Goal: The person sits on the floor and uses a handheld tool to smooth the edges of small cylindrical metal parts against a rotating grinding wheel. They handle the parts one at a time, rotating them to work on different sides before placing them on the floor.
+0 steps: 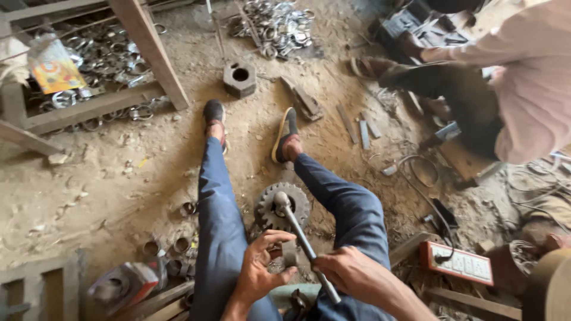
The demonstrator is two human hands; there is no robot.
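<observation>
I sit on the dirt floor with my legs in blue trousers stretched out. Between my knees lies a toothed metal gear (267, 208). A long grey metal wrench handle (304, 244) runs from the gear's centre back toward me. My right hand (351, 274) is closed around the near end of that handle. My left hand (262, 267) hovers beside the handle with fingers curled and spread, a small metal part (289, 253) between it and the handle; whether it grips the part is unclear.
Another person in a pink shirt (529, 77) crouches at the upper right. A heavy hexagonal nut (239, 78) lies ahead of my feet. Piles of metal rings (276, 27) lie at the top and under a wooden frame (148, 47). A switch board (457, 263) is at right.
</observation>
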